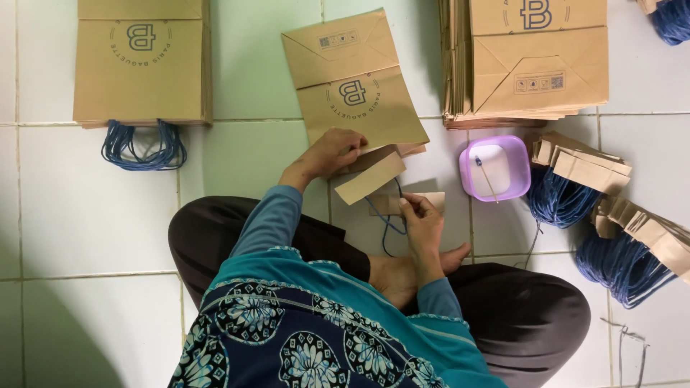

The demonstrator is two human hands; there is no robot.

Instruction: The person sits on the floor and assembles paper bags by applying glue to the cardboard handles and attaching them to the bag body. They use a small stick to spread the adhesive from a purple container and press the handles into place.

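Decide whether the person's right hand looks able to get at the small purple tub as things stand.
Probably yes: the right hand, gripping a card strip, sits just beside the purple tub, with only bare tile between.
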